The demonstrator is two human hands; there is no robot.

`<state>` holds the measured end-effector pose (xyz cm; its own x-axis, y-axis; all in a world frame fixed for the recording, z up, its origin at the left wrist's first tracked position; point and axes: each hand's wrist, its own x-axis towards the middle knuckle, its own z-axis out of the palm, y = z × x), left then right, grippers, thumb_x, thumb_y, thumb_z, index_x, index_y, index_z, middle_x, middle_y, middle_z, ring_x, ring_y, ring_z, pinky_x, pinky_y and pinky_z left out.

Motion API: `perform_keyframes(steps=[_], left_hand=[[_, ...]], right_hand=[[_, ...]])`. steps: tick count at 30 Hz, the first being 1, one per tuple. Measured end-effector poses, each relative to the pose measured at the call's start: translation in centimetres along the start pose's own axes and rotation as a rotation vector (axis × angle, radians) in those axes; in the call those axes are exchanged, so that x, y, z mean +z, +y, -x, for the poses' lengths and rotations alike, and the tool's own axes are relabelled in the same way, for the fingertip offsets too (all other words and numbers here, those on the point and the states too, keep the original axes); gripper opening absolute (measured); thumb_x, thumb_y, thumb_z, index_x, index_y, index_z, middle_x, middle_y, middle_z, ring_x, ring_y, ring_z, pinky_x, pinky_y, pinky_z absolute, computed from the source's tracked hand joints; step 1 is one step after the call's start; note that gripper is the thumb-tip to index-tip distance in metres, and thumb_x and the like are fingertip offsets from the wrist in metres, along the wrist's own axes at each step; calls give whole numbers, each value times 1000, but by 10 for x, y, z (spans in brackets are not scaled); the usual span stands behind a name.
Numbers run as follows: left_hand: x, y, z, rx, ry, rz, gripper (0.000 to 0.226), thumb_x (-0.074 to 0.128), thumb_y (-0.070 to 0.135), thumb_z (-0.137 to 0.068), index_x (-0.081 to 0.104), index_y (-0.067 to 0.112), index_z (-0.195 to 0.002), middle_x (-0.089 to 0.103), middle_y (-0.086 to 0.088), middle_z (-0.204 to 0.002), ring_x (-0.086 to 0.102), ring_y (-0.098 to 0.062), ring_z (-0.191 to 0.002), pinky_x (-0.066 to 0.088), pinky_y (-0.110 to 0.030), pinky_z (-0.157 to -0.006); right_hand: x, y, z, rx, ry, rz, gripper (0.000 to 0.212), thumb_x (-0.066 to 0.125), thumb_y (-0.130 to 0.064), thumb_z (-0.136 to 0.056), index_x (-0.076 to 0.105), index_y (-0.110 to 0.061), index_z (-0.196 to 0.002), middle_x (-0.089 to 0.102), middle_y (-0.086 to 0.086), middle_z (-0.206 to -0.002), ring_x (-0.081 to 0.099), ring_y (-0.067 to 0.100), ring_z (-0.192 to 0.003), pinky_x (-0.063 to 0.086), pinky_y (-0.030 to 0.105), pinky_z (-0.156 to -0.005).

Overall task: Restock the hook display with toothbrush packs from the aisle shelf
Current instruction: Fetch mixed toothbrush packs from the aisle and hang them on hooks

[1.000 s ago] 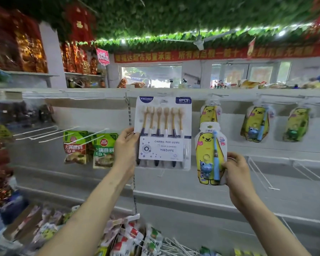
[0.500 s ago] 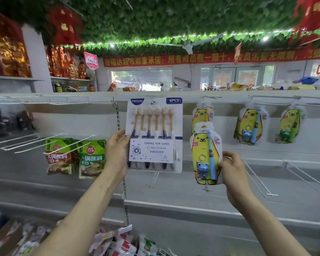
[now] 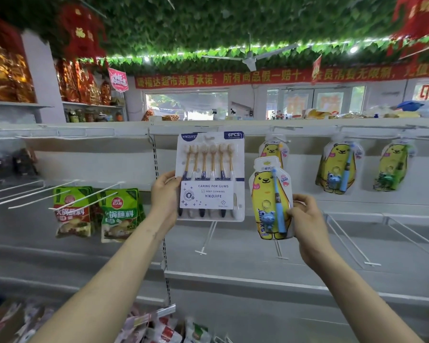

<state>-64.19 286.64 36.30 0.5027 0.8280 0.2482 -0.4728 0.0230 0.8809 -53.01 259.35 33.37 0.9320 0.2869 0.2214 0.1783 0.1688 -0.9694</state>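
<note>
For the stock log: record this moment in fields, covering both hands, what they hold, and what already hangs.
Left hand: grips the six-pack of toothbrushes by its left edge, raised to the top rail
Right hand: holds a yellow bear toothbrush pack by its lower right edge
Hanging on top rail: three bear packs
Hooked yet: cannot tell for the six-pack

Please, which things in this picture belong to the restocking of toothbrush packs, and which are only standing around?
Part of the job: six-piece toothbrush pack in the left hand; yellow bear toothbrush pack in the right hand; hanging bear packs; bare wire hooks.
Just around: green sauce pouches; ceiling fan; red banner.
</note>
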Motion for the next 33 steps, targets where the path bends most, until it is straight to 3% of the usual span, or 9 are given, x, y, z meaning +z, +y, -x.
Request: perform_keyframes(steps=[4, 9, 12, 20, 23, 24, 27, 30, 33], left_hand=[[15, -19, -25, -48, 37, 0, 26, 68, 2, -97, 61, 11, -121, 73, -10, -105, 74, -18, -83, 60, -32, -65], [40, -28, -59, -112, 39, 36, 25, 67, -3, -96, 61, 20, -103, 71, -20, -122, 73, -34, -104, 61, -51, -91], [44, -38, -79, -132, 63, 31, 29, 68, -4, -94, 62, 24, -99, 71, -21, -123, 73, -38, -108, 59, -59, -94], [39, -53, -106, -94, 40, 8, 26, 68, 2, -97, 64, 17, -118, 71, -10, -117, 74, -24, -92, 64, -42, -79], [40, -56, -105, -76, 60, -52, 25, 66, 3, -99, 63, 14, -121, 71, -6, -109, 69, -15, -84, 59, -22, -63], [39, -56, -106, -60, 73, -82, 24, 65, 4, -100, 64, 13, -122, 71, -5, -110, 68, -14, -86, 58, -19, -66], [31, -54, -106, -12, 98, -178, 29, 65, 6, -100, 64, 12, -129, 68, -1, -121, 64, -17, -113, 51, -30, -103], [24, -48, -87, 54, 121, -282, 33, 62, 6, -101, 60, 12, -133, 63, -1, -124, 58, -16, -115, 42, -24, -98], [27, -43, -50, 139, 50, -359, 24, 58, 7, -102, 65, 12, -124, 67, -2, -119, 62, -17, -112, 47, -27, -97]], right_hand=[[-9, 4, -5, -9, 23, 9, 29, 41, 1, -106, 54, -22, -116, 72, 1, -108, 78, 12, -80, 62, 38, -58], [-21, 6, -17, 16, 31, 19, 27, 42, 1, -106, 55, -20, -118, 73, 4, -111, 79, 17, -86, 63, 43, -66], [-26, 13, -19, 39, 33, -6, 31, 41, 4, -103, 55, -18, -119, 73, 5, -111, 77, 19, -90, 63, 44, -72], [-26, 26, -34, 59, 42, 19, 31, 43, 4, -103, 55, -15, -125, 73, 5, -111, 78, 17, -87, 64, 46, -73], [-19, 28, -36, 72, 32, 26, 31, 43, 5, -102, 55, -15, -123, 73, 8, -113, 77, 23, -96, 64, 55, -79], [-17, 27, -35, 75, 28, 25, 32, 42, 6, -102, 55, -15, -123, 73, 8, -113, 77, 25, -97, 63, 57, -82], [-12, 26, -32, 73, 9, 30, 32, 41, 5, -102, 55, -18, -120, 73, 5, -110, 77, 23, -95, 65, 49, -72], [-10, 22, -24, 63, 6, 25, 31, 40, 4, -103, 55, -19, -117, 73, 2, -107, 78, 19, -89, 65, 42, -63], [-10, 19, -18, 58, 22, 6, 31, 39, 4, -104, 55, -20, -117, 74, 2, -106, 79, 18, -89, 65, 40, -63]])
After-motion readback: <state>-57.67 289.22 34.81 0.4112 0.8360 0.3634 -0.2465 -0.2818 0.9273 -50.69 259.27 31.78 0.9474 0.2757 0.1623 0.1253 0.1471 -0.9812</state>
